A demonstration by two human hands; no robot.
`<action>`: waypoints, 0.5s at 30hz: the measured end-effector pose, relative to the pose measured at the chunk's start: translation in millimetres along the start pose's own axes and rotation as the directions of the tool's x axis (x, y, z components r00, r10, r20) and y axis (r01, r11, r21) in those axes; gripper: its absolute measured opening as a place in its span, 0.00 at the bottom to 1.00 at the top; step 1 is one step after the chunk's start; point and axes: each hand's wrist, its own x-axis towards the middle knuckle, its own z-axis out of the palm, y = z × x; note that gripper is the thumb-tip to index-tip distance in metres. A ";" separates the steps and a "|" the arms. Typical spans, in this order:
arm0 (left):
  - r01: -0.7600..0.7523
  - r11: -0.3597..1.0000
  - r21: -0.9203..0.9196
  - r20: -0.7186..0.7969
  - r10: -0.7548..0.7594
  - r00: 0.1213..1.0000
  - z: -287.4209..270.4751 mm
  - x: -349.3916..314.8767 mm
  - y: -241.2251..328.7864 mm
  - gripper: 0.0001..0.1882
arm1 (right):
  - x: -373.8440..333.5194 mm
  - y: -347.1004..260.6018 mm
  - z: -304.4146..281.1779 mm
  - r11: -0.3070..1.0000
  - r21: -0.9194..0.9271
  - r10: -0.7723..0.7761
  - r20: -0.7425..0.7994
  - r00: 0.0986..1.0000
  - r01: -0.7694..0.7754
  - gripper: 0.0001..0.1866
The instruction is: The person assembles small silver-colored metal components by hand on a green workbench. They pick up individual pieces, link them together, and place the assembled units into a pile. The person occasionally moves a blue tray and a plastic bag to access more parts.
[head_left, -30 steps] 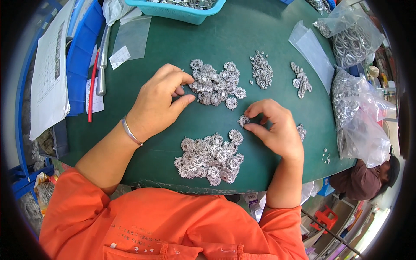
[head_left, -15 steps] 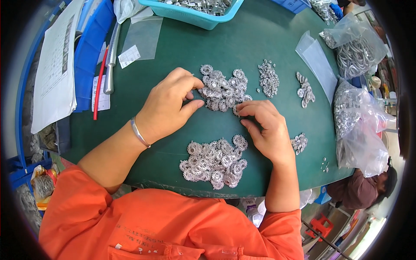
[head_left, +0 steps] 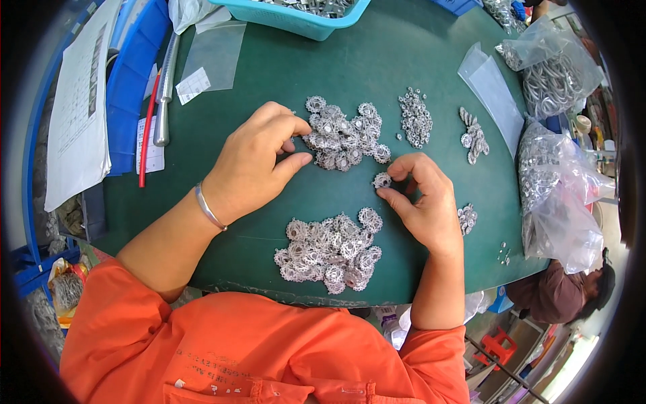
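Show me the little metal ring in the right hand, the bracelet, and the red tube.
small toothed metal ring (head_left: 381, 180), head view, centre of the ring.
silver bracelet (head_left: 209, 209), head view, band across the left wrist.
red tube (head_left: 147, 131), head view, mid-length.

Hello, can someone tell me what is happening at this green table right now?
A person in an orange top sorts small toothed metal washers by hand on a green table. The left hand reaches into the far pile of washers. The right hand pinches a single washer between thumb and fingers. A second pile lies nearer the body. Clear bags of metal parts sit at the right, and a blue bin at the far edge.
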 end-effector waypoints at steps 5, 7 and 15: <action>0.004 1.000 0.003 -0.002 -0.004 1.000 -0.3 -0.4 0.0 0.15 | -7.5 5.2 -8.3 0.991 0.026 0.134 0.005 0.991 -0.134 0.13; 0.012 1.000 -0.005 -0.004 -0.012 1.000 -0.5 -0.3 0.6 0.15 | -9.2 10.4 -12.0 0.989 0.051 0.138 -0.021 0.990 -0.137 0.11; 0.005 1.000 0.004 -0.001 -0.005 1.000 0.4 -0.5 -0.2 0.16 | -3.4 -1.7 -3.4 0.996 -0.061 -0.068 -0.024 0.997 0.067 0.13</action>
